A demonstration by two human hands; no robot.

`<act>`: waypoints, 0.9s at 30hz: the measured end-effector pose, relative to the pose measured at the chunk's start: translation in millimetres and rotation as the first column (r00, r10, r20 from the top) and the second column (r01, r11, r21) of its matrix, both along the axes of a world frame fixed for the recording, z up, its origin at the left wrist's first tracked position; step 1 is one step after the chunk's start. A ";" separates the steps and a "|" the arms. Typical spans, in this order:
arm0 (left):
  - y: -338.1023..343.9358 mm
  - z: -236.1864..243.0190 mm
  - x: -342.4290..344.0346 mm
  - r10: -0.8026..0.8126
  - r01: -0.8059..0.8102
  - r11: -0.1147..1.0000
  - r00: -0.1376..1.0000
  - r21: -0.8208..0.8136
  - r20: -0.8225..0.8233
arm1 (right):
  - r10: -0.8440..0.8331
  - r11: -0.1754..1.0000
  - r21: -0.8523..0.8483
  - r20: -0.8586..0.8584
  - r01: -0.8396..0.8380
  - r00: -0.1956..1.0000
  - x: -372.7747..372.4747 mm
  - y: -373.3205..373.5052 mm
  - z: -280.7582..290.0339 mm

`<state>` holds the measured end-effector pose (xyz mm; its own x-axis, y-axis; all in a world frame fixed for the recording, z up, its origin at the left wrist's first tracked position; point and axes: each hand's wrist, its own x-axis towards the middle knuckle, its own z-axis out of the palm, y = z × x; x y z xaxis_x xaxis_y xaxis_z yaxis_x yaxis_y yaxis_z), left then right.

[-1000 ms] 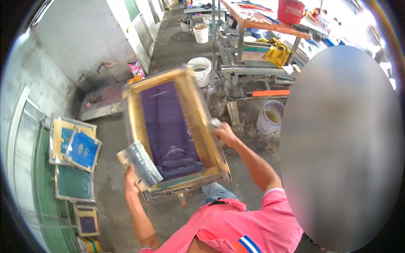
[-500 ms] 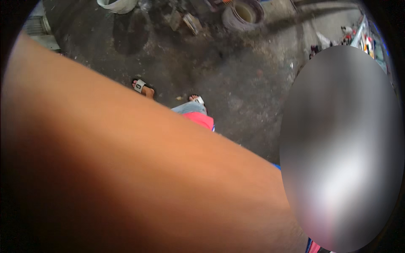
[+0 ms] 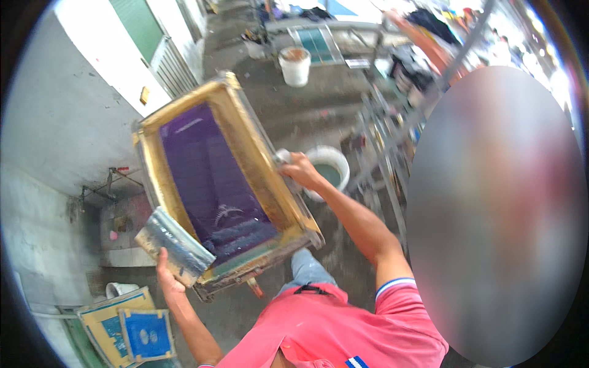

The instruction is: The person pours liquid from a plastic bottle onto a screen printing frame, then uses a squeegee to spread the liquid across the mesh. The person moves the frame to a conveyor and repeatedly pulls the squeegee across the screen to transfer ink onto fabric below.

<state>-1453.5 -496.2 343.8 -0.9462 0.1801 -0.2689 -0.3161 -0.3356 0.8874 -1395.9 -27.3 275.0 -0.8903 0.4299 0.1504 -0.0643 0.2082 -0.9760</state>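
My right hand (image 3: 299, 170) is closed on the right long side of a screen-printing frame (image 3: 251, 135), which is held up tilted in front of me. A dark purple mesh (image 3: 215, 172) fills the frame, with pale smears near its lower end. My left hand (image 3: 170, 277) grips a wide squeegee (image 3: 176, 244) with a grey-blue face and a tan edge. The squeegee overlaps the frame's lower left corner; whether that hand also touches the frame is hidden. A small grey object (image 3: 283, 156) sits at my right fingertips, too blurred to name.
A white bucket (image 3: 341, 161) with greenish liquid stands beyond my right forearm; another white bucket (image 3: 296, 72) is farther off. Smaller printing screens (image 3: 146, 334) lean at the lower left. Metal racks (image 3: 383, 147) stand right, below another person's arm (image 3: 423, 46). A grey wall (image 3: 80, 116) bounds the left.
The forearm that crossed the view close up is gone from there. The view has swung to another part of the floor, and both hands now show, with the frame and squeegee.
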 end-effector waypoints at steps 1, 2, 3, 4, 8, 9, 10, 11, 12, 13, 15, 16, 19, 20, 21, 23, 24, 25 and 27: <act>44.4 -14.7 -23.2 -0.026 0.026 1.000 0.998 0.008 0.051 | -0.029 0.999 -0.029 -0.001 0.029 1.000 2.3 35.4 -10.5; 70.6 -32.8 -51.4 -0.052 0.050 0.999 0.995 0.023 0.085 | -0.008 0.989 -0.147 0.084 0.020 0.996 -8.0 58.7 -7.9; 88.9 -60.1 -74.2 -0.030 0.029 0.999 0.999 0.030 0.040 | -0.038 0.995 -0.094 0.061 0.044 0.997 -25.7 77.3 -25.3; 127.7 -54.2 -106.1 -0.025 0.024 0.999 0.999 0.031 0.038 | -0.090 0.995 -0.042 0.032 0.091 0.995 -52.2 109.7 -29.3; 191.6 -16.9 -204.7 0.036 -0.036 0.999 0.999 0.009 -0.038 | -0.089 0.994 -0.056 -0.003 0.089 0.996 -186.6 165.7 -2.4; 196.9 -73.3 -150.8 0.004 -0.006 0.999 0.999 0.036 0.050 | -0.082 0.995 -0.049 0.067 0.086 0.994 -126.9 175.8 -63.3; 223.7 -78.8 -170.6 -0.047 0.042 0.997 0.996 0.061 0.075 | -0.094 0.994 -0.053 0.074 0.098 0.993 -132.5 204.6 -73.6; 230.5 -74.1 -197.3 -0.022 0.020 1.000 0.998 0.022 0.065 | -0.102 0.992 -0.053 0.135 0.110 0.986 -163.2 213.7 -63.9; 252.1 -54.6 -280.1 -0.038 0.038 0.997 0.999 0.068 0.002 | -0.139 0.988 -0.038 0.164 0.147 0.977 -239.2 234.0 -28.8; 279.7 -29.0 -362.5 -0.066 0.068 0.995 0.997 0.076 -0.030 | -0.129 0.990 -0.044 0.037 0.130 0.991 -316.7 264.3 -7.2; 313.5 -48.0 -430.5 -0.105 0.106 0.990 0.994 0.092 -0.014 | -0.116 0.990 -0.063 0.120 0.124 0.986 -378.3 296.3 -4.6; 334.7 -59.9 -462.7 -0.144 0.145 0.983 0.989 0.112 -0.014 | -0.121 0.991 -0.049 0.115 0.127 0.986 -407.9 319.1 -9.6; 392.4 -90.8 -569.5 -0.111 0.105 0.990 0.992 0.092 0.060 | -0.159 0.987 0.032 0.058 0.158 0.985 -515.6 381.0 -20.9; 395.4 -101.8 -618.1 -0.260 0.255 0.953 0.966 0.163 0.007 | -0.180 0.983 0.047 0.107 0.176 0.978 -556.9 390.7 -7.2; 424.6 -90.5 -642.9 -0.280 0.271 0.950 0.959 0.158 0.039 | -0.227 0.973 0.079 0.118 0.219 0.967 -585.6 409.9 -7.0; 454.4 -93.2 -716.9 -0.233 0.221 0.967 0.969 0.129 0.082 | -0.214 0.972 0.124 0.137 0.197 0.967 -638.8 442.9 16.1; 476.0 -82.3 -744.9 -0.250 0.238 0.962 0.965 0.136 0.082 | -0.187 0.977 0.133 0.174 0.165 0.967 -661.6 458.8 27.5; 495.9 -71.5 -770.9 -0.262 0.249 0.958 0.961 0.143 0.084 | -0.233 0.968 0.132 0.137 0.215 0.963 -678.1 476.6 37.8; 528.2 -49.7 -841.1 -0.288 0.276 0.952 0.955 0.133 0.076 | -0.277 0.959 0.096 0.118 0.267 0.953 -730.7 512.8 40.1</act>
<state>-2294.6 32.0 294.1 -0.8237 0.4721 -0.3141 -0.4930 -0.3227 0.8080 -2126.6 485.5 315.1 -0.7551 0.6501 0.0844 0.1309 0.2757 -0.9523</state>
